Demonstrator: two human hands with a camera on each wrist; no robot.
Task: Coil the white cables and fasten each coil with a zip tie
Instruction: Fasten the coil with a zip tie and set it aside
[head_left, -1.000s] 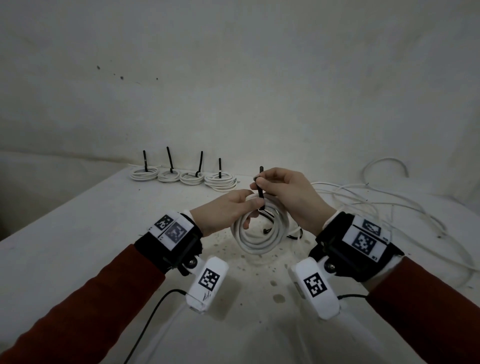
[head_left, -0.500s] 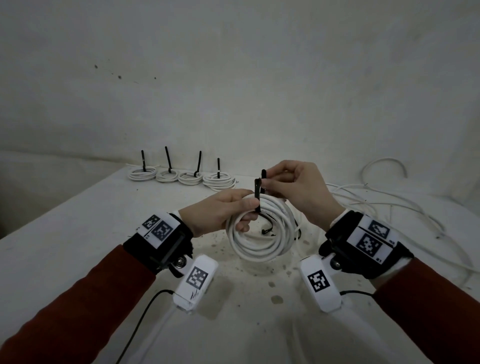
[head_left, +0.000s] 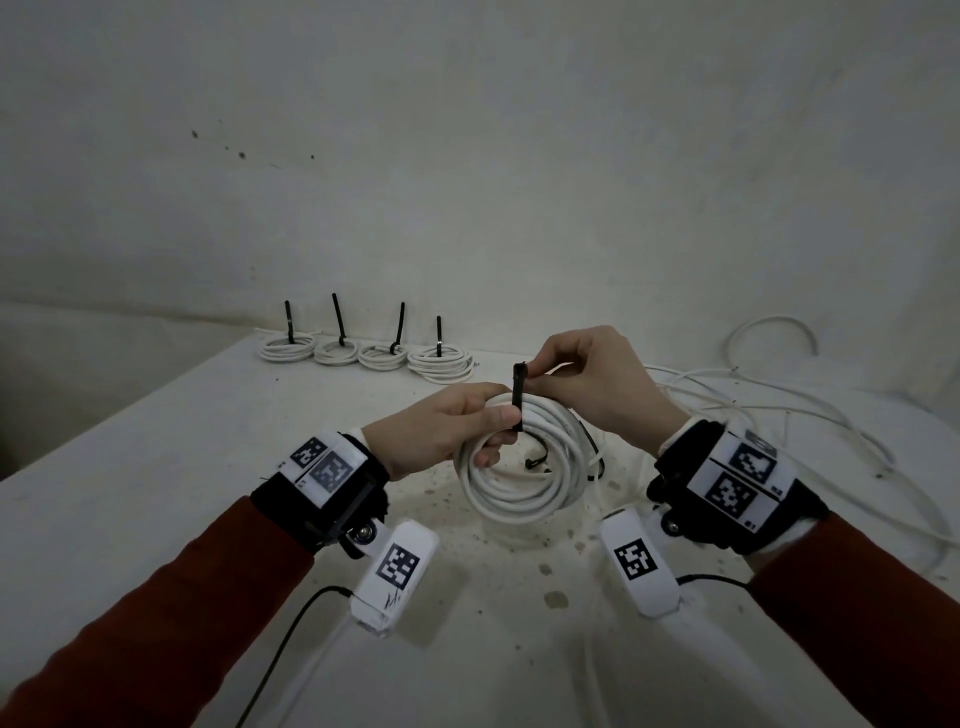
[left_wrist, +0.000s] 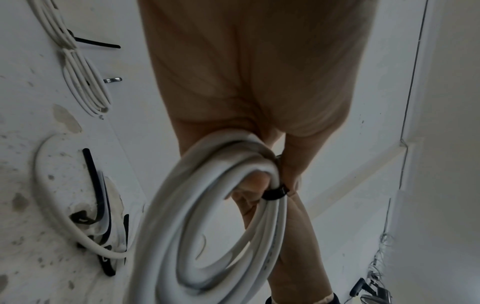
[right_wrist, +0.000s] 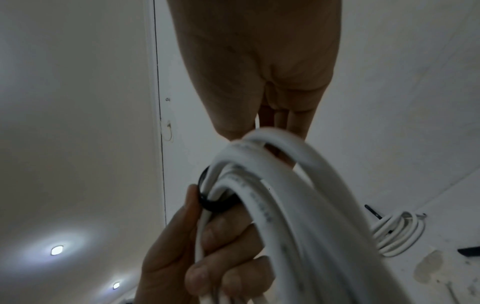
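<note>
Lifted slightly higher than a second ago, with the black zip tie (head_left: 518, 397) drawn further up through its head, more of its tail standing clear above the coil. Held upright above the tabletop (head_left: 156, 467), between the two hands: white cable coil (head_left: 524, 467), several turns thick, its lower arc hanging free. Left hand (head_left: 447, 428) curled round the coil's top left, thumb pressing on the tie where it crosses the turns, fingers hooked through the middle; grip closed firmly on the cable bundle. Right hand (head_left: 597, 384) pinching the tie's upper end between thumb and fingertips, grip closed on it, remaining fingers loosely bent. Seen from the left wrist: tie as a dark band (left_wrist: 275, 192) looped around the bundled turns beside the fingers. Seen from the right wrist: same black loop (right_wrist: 215, 197) wrapping the cable against the left thumb. At the tabletop's far edge, in a row: four finished coils (head_left: 363, 353), each with a black tie tail sticking up. To the right, well apart from the hands: loose white cable (head_left: 779, 405) sprawled in wide loops. Under the held coil: spare black ties (left_wrist: 101, 216) lying on the stained surface. On both forearms: dark red sleeves (head_left: 156, 597) and marker-tagged wrist mounts.
</note>
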